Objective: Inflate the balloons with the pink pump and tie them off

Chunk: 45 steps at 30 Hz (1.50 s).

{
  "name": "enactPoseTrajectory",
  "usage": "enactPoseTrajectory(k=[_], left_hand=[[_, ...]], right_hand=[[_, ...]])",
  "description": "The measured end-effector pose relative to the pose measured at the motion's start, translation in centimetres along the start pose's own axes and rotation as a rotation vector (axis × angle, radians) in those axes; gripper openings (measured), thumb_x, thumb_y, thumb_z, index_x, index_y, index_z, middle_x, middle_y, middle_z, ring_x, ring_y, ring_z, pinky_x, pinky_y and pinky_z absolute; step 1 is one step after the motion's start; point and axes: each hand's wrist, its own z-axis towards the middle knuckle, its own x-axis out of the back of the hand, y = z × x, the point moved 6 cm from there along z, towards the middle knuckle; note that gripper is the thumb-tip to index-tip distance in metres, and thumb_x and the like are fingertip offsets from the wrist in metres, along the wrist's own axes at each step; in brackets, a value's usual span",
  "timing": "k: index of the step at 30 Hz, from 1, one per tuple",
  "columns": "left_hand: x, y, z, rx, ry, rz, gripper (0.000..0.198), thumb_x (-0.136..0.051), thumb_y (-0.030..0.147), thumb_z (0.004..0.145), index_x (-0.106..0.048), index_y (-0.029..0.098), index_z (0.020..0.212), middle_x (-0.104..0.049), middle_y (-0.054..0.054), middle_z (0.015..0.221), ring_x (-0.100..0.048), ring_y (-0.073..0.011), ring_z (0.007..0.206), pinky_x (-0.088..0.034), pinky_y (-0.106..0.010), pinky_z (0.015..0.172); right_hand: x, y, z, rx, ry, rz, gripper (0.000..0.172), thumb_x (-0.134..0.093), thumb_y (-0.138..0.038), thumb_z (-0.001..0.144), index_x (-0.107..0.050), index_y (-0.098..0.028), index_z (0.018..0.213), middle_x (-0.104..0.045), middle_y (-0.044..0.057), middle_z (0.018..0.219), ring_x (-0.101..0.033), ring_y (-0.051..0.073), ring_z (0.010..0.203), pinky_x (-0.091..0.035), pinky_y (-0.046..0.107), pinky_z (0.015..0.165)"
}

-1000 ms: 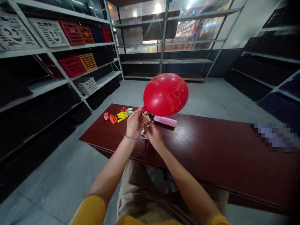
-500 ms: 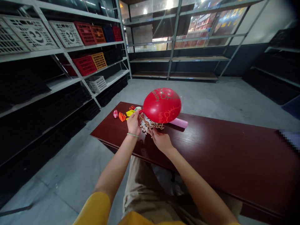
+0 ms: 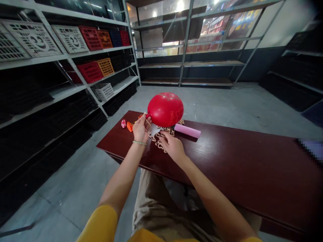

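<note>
A red inflated balloon (image 3: 165,109) with printed lettering floats above the table's far edge. My left hand (image 3: 141,129) is closed around its neck, the balloon pointing to the right; a tan strip shows at these fingers. My right hand (image 3: 173,147) lies just below the balloon with fingers loosely apart, over a heap of curled tan bands (image 3: 160,145). Whether its fingertips touch the bands is hard to make out. The balloon hides part of the heap. A pink cylinder (image 3: 188,130) lies just right of the heap.
The dark red-brown table (image 3: 234,158) extends to the right. Small deflated balloons, including an orange one (image 3: 129,126) and a pink one (image 3: 123,123), lie left of my left hand. Metal shelving (image 3: 70,55) with plastic crates (image 3: 91,71) stands at left, more shelves (image 3: 212,63) behind.
The balloon and my left hand have shifted slightly left. The tan strand stretched between my hands is gone, and my right hand's fingers have loosened over the bands.
</note>
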Motion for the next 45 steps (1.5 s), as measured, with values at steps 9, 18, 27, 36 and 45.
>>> enactPoseTrajectory(k=[9,18,27,36,45], left_hand=[[-2.9,-0.7,-2.2,-0.053,-0.197,0.315,0.015,-0.073,0.027,0.077,-0.073,0.013,0.085,-0.074,-0.007,0.083,-0.069,-0.0144,0.073,-0.054,-0.028,0.077],[-6.3,-0.9,-6.8,-0.419,-0.371,0.838,0.012,-0.072,0.032,0.078,-0.079,0.023,0.082,-0.075,-0.003,0.085,-0.065,-0.0190,0.081,-0.048,-0.027,0.080],[-9.6,-2.1,-11.7,-0.422,-0.559,0.681,0.006,-0.073,0.027,0.078,-0.079,0.025,0.080,-0.075,-0.004,0.087,-0.066,-0.0213,0.086,-0.049,-0.031,0.087],[-10.1,-3.2,-13.3,-0.420,-0.558,0.658,0.009,-0.070,0.027,0.083,-0.078,0.024,0.082,-0.075,-0.004,0.087,-0.067,-0.0189,0.083,-0.049,-0.028,0.082],[-9.1,-4.6,-13.5,-0.193,-0.494,0.505,0.005,-0.074,0.024,0.079,-0.078,0.022,0.077,-0.075,-0.005,0.084,-0.069,-0.0185,0.083,-0.050,-0.028,0.083]], right_hand=[[-0.8,-1.6,0.4,-0.067,-0.242,0.268,0.030,-0.037,-0.033,0.100,-0.063,-0.021,0.106,-0.071,0.003,0.081,-0.065,0.016,0.064,-0.047,0.025,0.060],[12.0,-4.1,-4.3,0.111,0.037,-0.427,0.035,-0.035,-0.033,0.102,-0.065,-0.017,0.097,-0.070,0.011,0.088,-0.065,0.019,0.074,-0.042,0.026,0.060],[20.1,1.4,-2.6,0.055,0.214,0.120,0.012,-0.053,-0.025,0.088,-0.065,-0.023,0.090,-0.068,0.003,0.092,-0.062,0.018,0.082,-0.045,0.031,0.076],[17.4,4.1,-3.9,-0.043,0.068,0.629,0.020,-0.039,-0.015,0.081,-0.057,-0.020,0.076,-0.050,-0.004,0.064,-0.046,0.011,0.059,-0.038,0.025,0.062],[15.1,5.6,-3.8,-0.118,-0.035,0.341,0.027,-0.059,-0.043,0.085,-0.066,-0.021,0.099,-0.061,-0.001,0.076,-0.052,0.012,0.067,-0.039,0.025,0.062]])
